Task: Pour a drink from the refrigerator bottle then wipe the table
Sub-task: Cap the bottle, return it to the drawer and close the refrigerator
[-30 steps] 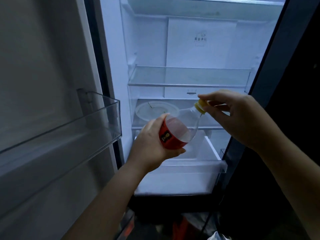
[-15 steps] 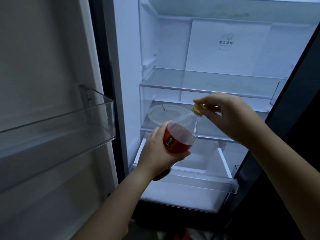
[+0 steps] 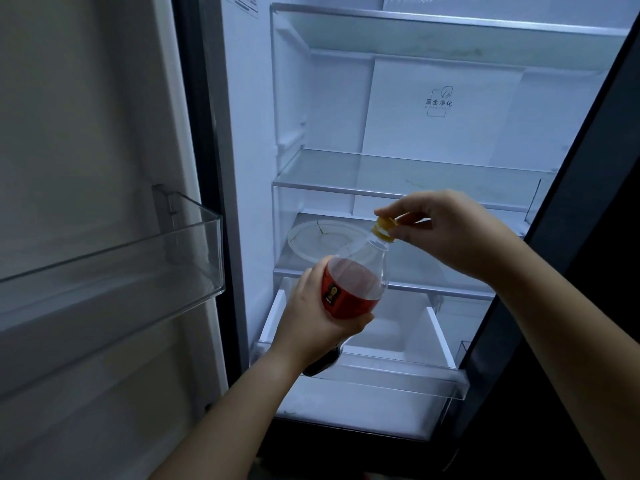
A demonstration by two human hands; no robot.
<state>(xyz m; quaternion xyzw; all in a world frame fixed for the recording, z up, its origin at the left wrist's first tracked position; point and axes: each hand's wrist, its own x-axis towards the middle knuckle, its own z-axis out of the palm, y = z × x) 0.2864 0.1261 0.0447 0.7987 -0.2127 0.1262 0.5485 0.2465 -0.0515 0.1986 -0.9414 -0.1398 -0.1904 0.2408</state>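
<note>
A clear plastic bottle (image 3: pixel 360 271) with a red label and some reddish drink in it is held tilted in front of the open refrigerator (image 3: pixel 415 140). My left hand (image 3: pixel 311 317) grips it round the label, covering its lower part. My right hand (image 3: pixel 446 233) pinches the yellow cap (image 3: pixel 382 228) at the bottle's neck between thumb and fingers. The cap sits on the neck; whether it is loose I cannot tell.
The refrigerator's glass shelves (image 3: pixel 408 174) hold only a round clear lid (image 3: pixel 322 237) on the lower shelf. A pulled-out white drawer (image 3: pixel 433 334) lies below the bottle. The open left door carries a clear bin (image 3: pixel 145 251). A dark door edge (image 3: pixel 561 209) stands at the right.
The view has moved closer and shifted, so the refrigerator looks larger. Both hands keep their hold on the bottle and cap, with the bottle slightly more upright.
</note>
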